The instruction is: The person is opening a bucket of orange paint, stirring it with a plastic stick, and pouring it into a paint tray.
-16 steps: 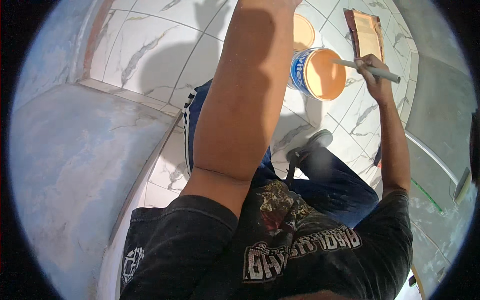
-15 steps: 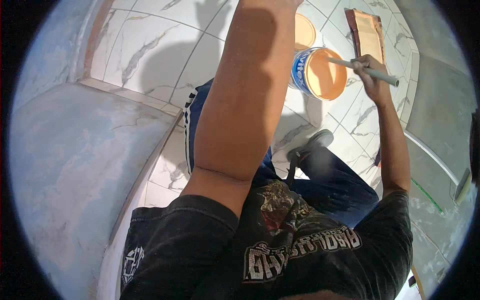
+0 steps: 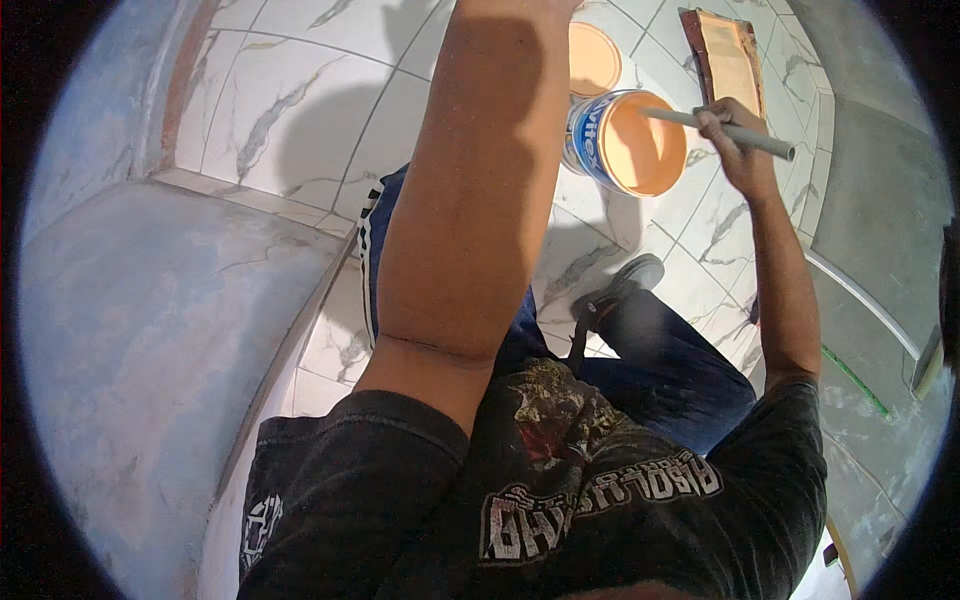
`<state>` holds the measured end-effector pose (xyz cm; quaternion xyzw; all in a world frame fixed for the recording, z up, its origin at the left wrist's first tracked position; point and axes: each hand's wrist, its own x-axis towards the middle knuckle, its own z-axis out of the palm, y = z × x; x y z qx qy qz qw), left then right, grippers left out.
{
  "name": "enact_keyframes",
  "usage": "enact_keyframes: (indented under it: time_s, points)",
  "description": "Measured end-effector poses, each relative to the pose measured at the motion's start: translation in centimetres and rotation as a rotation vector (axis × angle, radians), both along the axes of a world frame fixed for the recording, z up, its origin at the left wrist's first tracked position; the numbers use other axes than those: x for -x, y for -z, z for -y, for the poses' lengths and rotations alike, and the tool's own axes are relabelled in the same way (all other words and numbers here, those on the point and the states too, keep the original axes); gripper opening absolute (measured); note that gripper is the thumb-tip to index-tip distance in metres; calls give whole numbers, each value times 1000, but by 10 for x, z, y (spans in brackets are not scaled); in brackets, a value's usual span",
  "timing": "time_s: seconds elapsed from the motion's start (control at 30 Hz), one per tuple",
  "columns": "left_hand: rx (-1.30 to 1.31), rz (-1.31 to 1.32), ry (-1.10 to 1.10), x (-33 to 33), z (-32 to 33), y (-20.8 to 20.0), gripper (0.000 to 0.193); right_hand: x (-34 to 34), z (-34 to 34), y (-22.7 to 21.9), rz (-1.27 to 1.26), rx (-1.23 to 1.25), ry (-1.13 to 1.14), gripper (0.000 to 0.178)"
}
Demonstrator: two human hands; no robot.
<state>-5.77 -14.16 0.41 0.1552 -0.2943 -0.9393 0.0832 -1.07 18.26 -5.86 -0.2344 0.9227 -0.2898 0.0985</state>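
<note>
Your right hand (image 3: 737, 138) is clasping a smooth grey round tube (image 3: 772, 144) slanting over peach paint (image 3: 652, 160) in a blue-and-white cylindrical bucket (image 3: 590, 135); your left arm (image 3: 470, 190) is blocking grey-veined tiles (image 3: 270, 95), the left hand's hold lying beyond view.

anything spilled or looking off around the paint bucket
No obvious spill shows. The one oddity: the tray beyond the right hand has a brown, uneven-looking edge. That hand's grey tube reaches over the open paint bucket.

Indoor renovation site, apparently; patchy, unfinished walls (image 3: 160, 370); marble-patterned floor tiles (image 3: 260, 95); open paint bucket (image 3: 645, 148)
</note>
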Motion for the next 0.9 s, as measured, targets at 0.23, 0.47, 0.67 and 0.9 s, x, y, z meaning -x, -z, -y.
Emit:
enact_keyframes:
  time_s: [0.23,0.47,0.67,0.9]
  points:
    - [7,-51,16,-7,-13,2,73,-26,-16,-22,356,-69,-32,28]
    - [111,-95,-17,-5,-14,3,72,13,-10,-3,62,10,93,27]
    - [114,-102,-17,-2,-17,9,72,-20,-3,-8,307,41,-80,24]
    - [70,-31,-17,9,-10,9,72,24,-28,-16,205,-284,170,29]
